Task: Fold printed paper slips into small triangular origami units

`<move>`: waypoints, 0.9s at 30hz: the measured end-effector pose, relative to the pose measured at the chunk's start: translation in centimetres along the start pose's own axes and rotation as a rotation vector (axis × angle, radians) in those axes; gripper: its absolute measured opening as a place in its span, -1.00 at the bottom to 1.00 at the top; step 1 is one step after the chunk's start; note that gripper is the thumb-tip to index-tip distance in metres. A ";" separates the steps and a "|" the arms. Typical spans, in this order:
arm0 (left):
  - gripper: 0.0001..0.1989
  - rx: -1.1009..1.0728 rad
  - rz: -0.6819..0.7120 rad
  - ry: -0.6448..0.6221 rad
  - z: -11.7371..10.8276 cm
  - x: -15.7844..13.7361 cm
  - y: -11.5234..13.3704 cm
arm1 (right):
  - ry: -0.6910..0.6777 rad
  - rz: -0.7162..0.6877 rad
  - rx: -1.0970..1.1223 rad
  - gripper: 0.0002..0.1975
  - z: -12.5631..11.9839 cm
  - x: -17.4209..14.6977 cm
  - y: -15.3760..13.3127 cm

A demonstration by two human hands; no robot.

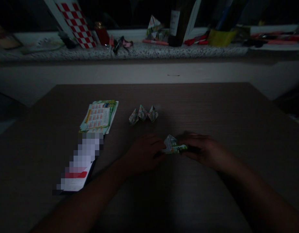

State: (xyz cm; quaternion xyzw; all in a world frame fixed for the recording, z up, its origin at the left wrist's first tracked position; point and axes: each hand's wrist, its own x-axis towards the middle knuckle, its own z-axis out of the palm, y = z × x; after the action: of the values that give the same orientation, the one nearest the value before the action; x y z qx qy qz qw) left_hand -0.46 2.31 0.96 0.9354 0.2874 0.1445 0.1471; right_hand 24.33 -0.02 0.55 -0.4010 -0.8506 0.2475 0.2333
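Note:
Between my two hands, just above the table, is a partly folded piece of printed paper (173,145) with a pointed top and a green lower edge. My left hand (148,150) is closed on its left side, fingers bent around the edge. My right hand (201,147) pinches its right end. Dim light hides the exact position of the fingertips. Beyond my left hand stand three small folded paper pieces (143,113) with pointed tips, set close together in a row.
Left of my hands lies a stack of printed cards (98,115). A phone (76,184) with a lit, partly blurred screen touches its near end. Behind the wooden table (200,103), a granite sill (144,51) holds a checkered box (77,24), a dark bottle (175,29) and a yellow container (222,37).

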 end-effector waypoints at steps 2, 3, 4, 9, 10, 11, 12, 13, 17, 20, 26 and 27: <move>-0.84 0.056 0.031 -0.012 -0.2 0.0 0.0 | -0.011 -0.006 -0.024 -0.76 0.0 0.0 -0.2; -0.84 0.086 0.047 -0.018 -0.2 0.0 0.0 | -0.022 -0.003 -0.037 -0.75 0.0 0.1 -0.3; -0.84 0.113 0.062 -0.025 -0.2 0.0 0.0 | -0.032 0.002 -0.049 -0.74 0.0 0.1 -0.4; -0.82 0.184 0.082 -0.046 -0.2 0.1 0.3 | -0.044 0.017 -0.087 -0.77 0.0 0.2 -0.7; -0.82 0.189 0.084 -0.045 -0.2 0.1 0.3 | -0.039 0.014 -0.091 -0.78 0.0 0.2 -0.7; -0.81 0.192 0.085 -0.041 -0.2 0.1 0.3 | -0.037 0.012 -0.094 -0.79 0.0 0.2 -0.8; -0.81 0.191 0.084 -0.035 -0.1 0.1 0.3 | -0.036 0.009 -0.097 -0.79 0.0 0.3 -0.8; -0.81 0.186 0.080 -0.026 -0.1 0.1 0.3 | -0.033 0.008 -0.101 -0.79 0.0 0.3 -0.9; -0.80 0.139 0.028 0.024 0.3 0.2 0.3 | -0.028 0.004 -0.105 -0.78 0.1 0.4 -0.9; -0.79 0.095 -0.024 0.039 0.7 0.4 0.3 | -0.017 -0.008 -0.131 -0.79 0.2 0.5 -0.8; -0.78 0.019 -0.103 0.077 1.4 0.7 0.3 | 0.017 0.019 -0.216 -0.79 0.5 0.7 -1.0; -0.80 0.006 -0.123 0.085 1.5 0.8 0.3 | 0.026 0.025 -0.229 -0.80 0.5 0.8 -1.1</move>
State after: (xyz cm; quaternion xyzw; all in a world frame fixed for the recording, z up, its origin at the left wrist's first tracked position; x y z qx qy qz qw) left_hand 0.86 2.20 -0.17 0.9094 0.3507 0.1739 0.1407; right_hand 22.99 -0.12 0.95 -0.4390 -0.8651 0.1462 0.1940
